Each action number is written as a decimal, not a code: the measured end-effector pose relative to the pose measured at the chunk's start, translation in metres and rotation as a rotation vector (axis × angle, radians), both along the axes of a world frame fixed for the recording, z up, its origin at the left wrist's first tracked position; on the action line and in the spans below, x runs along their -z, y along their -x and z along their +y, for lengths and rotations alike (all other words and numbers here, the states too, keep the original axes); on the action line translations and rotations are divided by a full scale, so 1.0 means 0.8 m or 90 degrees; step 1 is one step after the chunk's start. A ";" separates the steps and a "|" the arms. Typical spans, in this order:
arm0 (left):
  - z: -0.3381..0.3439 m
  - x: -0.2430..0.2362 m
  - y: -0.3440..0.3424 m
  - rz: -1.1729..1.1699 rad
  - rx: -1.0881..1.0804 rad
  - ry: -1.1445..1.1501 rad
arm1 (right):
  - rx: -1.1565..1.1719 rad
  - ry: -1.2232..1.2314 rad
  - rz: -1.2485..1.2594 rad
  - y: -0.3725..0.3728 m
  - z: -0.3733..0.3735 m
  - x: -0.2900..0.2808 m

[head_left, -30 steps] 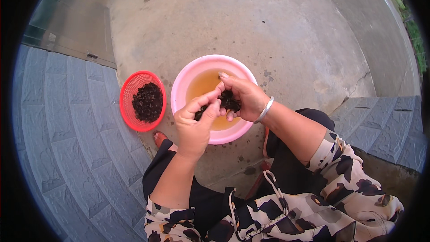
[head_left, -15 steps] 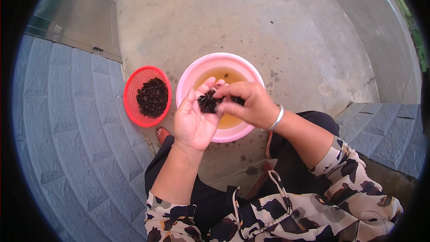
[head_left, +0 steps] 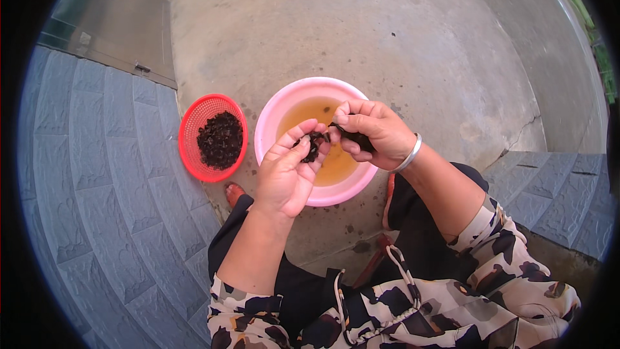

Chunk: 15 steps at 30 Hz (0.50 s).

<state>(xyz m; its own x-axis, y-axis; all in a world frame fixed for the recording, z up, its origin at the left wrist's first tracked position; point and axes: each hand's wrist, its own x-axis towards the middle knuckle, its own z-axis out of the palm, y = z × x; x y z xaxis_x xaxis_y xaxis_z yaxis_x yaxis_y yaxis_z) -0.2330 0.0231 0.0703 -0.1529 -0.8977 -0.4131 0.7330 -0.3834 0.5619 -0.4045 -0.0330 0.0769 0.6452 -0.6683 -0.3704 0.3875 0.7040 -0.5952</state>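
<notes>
Over a pink basin (head_left: pixel 270 111) of yellow-brown water, my two hands are close together, nearly touching at the fingertips. My left hand (head_left: pixel 289 168) is palm up, its fingers curled around a small clump of dark, wet wood ear mushroom (head_left: pixel 311 151). In my right hand (head_left: pixel 376 134) is a larger dark piece (head_left: pixel 358 138) that looks like wood ear too, partly hidden by the fingers. The thumb and forefinger of that hand pinch together beside the left fingertips. A few small dark bits float in the water.
Left of the basin stands a red mesh basket (head_left: pixel 188 148) with a heap of dark wood ear (head_left: pixel 220 141) in it. Grey tiled wall (head_left: pixel 97 174) runs along the left, with a metal door (head_left: pixel 123 29) beyond. Concrete floor (head_left: pixel 336 26) stretches ahead; my feet flank the basin.
My right hand has drawn away from the left palm and turned, now showing the dark piece it holds. The left fingers have curled in over their clump.
</notes>
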 end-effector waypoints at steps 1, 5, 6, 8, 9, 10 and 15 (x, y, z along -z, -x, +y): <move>0.001 0.004 -0.003 -0.010 0.006 0.003 | 0.008 0.006 -0.017 -0.001 0.000 0.000; 0.003 0.005 -0.006 -0.018 -0.014 -0.025 | 0.007 0.024 -0.019 0.000 0.000 0.002; 0.001 0.002 -0.006 -0.017 -0.013 -0.024 | 0.024 0.038 -0.005 0.002 -0.001 0.006; -0.004 -0.009 -0.004 0.118 -0.032 -0.081 | 0.041 0.052 0.011 0.002 0.000 0.009; -0.005 -0.012 -0.002 0.118 -0.032 -0.082 | 0.038 0.105 0.105 -0.001 0.001 0.010; -0.005 -0.014 0.001 0.136 -0.033 -0.059 | 0.035 0.158 0.200 -0.004 0.003 0.011; -0.002 -0.007 0.012 0.140 -0.010 -0.017 | 0.092 0.399 0.366 -0.032 0.021 0.031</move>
